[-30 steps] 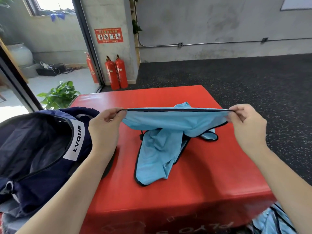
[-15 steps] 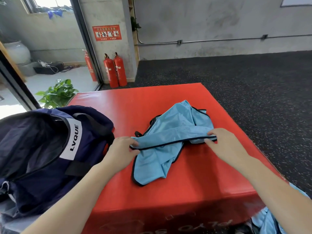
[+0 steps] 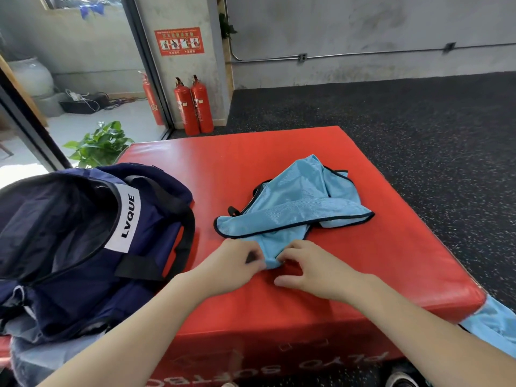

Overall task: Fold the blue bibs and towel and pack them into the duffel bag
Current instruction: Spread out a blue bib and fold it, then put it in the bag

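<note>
On the red box (image 3: 279,152), the bib (image 3: 296,208) now lies down in a loose heap. A second ago you had it stretched taut in the air by its black-trimmed edge; half a second ago you were laying that edge across the pile. Now that trimmed edge runs slack across the middle of the cloth, and both hands have let go of it and come in to the near end.

Your left hand (image 3: 231,265) and right hand (image 3: 312,270) sit close together at the nearest tip of the bib, fingers curled and pinching the fabric between them. Your right thumb lies on the box, off the cloth. Whether each hand has a firm hold or is only gathering the tip, you cannot quite tell from here.

So the first fold is laid but untidy: the far part is still bunched and peaked. Judging from this, you are about to straighten or lift the near end for the next fold.

Your bag (image 3: 83,238) stands open just to the left, touching the box, ready to take the bib. More blue cloth (image 3: 494,322) hangs off the near right corner, not yet folded, so the task looks to be at an early stage.
</note>
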`<move>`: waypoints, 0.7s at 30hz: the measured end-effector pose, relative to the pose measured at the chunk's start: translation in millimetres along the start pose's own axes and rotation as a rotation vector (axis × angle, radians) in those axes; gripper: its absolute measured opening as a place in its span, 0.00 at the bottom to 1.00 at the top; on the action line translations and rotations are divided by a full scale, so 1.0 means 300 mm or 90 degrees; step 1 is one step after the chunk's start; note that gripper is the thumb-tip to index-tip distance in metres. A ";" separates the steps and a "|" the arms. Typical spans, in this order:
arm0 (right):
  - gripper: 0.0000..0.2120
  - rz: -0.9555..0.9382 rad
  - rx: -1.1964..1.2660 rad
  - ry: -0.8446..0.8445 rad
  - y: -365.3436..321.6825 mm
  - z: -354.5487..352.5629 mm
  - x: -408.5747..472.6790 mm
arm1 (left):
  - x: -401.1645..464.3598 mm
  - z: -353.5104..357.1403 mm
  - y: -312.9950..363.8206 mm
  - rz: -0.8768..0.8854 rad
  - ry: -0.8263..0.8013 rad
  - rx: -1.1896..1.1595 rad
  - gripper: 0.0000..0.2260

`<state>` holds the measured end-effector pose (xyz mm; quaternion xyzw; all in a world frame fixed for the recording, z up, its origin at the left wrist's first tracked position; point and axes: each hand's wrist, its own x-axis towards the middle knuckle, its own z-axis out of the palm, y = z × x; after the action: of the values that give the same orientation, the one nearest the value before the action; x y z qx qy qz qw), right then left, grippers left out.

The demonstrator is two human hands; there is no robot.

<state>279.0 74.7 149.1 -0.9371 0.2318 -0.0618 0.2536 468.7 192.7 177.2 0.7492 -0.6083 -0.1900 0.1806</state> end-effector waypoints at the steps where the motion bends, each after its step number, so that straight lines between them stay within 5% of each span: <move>1: 0.25 0.005 0.003 0.012 -0.008 0.001 -0.001 | 0.002 -0.009 0.001 -0.032 0.021 -0.050 0.04; 10: 0.21 -0.041 0.128 0.312 -0.113 -0.024 0.000 | 0.005 -0.067 -0.002 -0.147 0.134 -0.392 0.05; 15: 0.15 -0.132 -0.076 0.329 -0.112 0.009 0.027 | -0.002 -0.077 0.014 -0.120 0.121 -0.429 0.07; 21: 0.09 -0.085 -0.020 0.336 -0.086 0.021 0.059 | -0.017 -0.077 0.030 -0.071 0.098 -0.438 0.04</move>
<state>306.6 89.1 156.6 -0.9058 0.2283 -0.3166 0.1651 471.8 196.9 202.0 0.6885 -0.4519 -0.3362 0.4569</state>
